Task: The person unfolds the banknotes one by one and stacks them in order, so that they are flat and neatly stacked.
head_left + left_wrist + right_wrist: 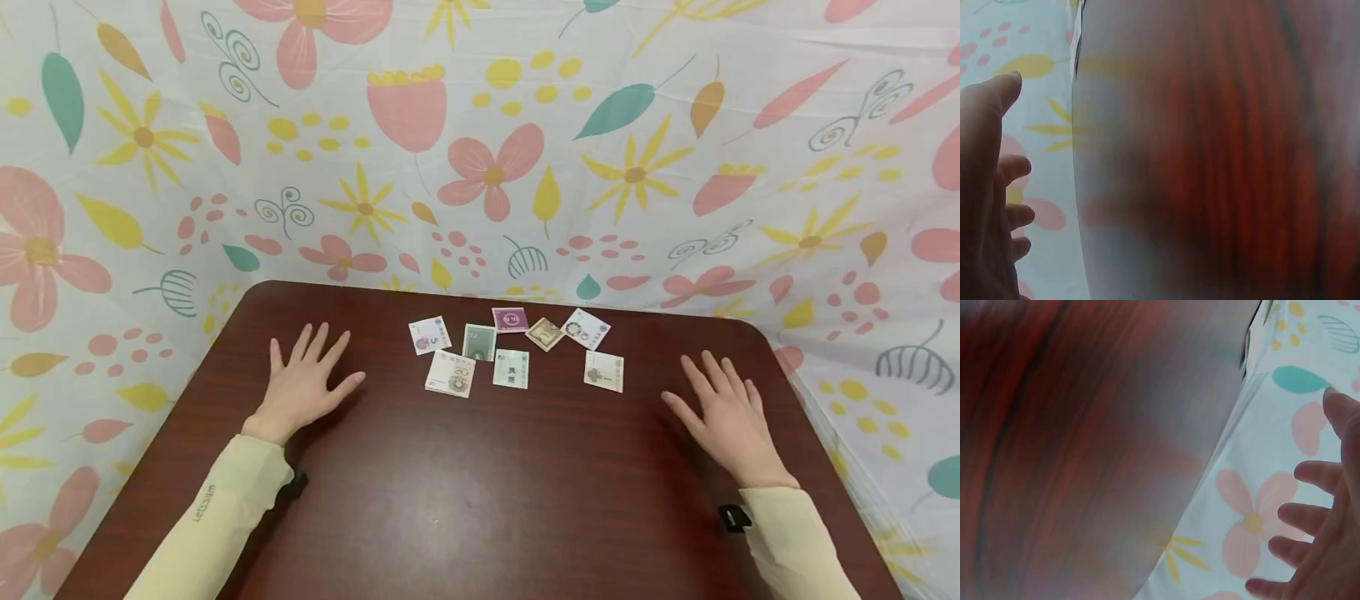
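Observation:
My left hand (303, 387) is spread palm down over the left side of the dark wooden table, its fingers apart and holding nothing. Over on the right side my right hand (723, 421) is spread the same way, also holding nothing. Between them, toward the back, lie several small banknotes. A thicker pinkish stack (450, 373) is at the front left of the group, near a white note marked 5 (430, 335). A dark green note (480, 342), a purple note (510, 319) and a brown note (545, 333) lie further back. The note marked 1 (603, 372) is nearest my right hand.
A pale green note (511, 369) and a white note (586, 329) complete the group. Behind the table (510, 492) and along its sides hangs a flower-patterned cloth (487, 100). Dark bands (734, 518) show at both wrists by the sleeves.

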`<state>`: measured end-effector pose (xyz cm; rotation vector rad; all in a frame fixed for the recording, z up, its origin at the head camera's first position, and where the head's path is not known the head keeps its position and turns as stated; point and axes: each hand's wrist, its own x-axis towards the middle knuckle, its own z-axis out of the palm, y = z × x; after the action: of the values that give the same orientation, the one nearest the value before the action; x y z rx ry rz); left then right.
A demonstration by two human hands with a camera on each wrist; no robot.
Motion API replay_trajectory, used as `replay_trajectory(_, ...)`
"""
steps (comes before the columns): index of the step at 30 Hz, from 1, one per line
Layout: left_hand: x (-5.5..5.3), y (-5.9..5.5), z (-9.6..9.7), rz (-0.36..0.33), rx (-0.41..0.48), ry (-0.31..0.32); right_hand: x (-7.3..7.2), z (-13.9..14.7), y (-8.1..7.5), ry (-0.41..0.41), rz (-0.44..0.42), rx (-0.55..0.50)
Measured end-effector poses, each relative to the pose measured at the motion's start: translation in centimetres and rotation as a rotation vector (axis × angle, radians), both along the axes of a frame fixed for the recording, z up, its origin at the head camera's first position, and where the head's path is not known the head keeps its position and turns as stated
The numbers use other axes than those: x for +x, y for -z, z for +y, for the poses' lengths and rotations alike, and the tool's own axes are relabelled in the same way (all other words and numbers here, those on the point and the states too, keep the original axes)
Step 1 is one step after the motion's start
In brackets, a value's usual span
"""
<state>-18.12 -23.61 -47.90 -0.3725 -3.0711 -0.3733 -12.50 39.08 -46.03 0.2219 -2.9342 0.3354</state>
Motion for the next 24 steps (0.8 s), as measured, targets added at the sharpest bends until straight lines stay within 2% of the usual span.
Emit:
replay_trajectory(5,0.1,0.4,1.4,0.035,0.037,0.014,0.1,-1.1,0.3,-0.053,0.07,0.027)
replay_trajectory(10,0.2,0.3,3.1,0.079,0.139,0.052,0.2,-2.4,0.2,-0.11,0.112,0.02)
replay_trajectory(17,0.0,0.4,5.7,0.014,0.319,0.086,0.2,-4.8,0.0,-0.183,0.108,0.003)
replay_trajectory(24,-0.7,0.8,8.1,0.004,0.348,0.125,0.1,-7.1,-0.1,-0.214,0.054,0.008)
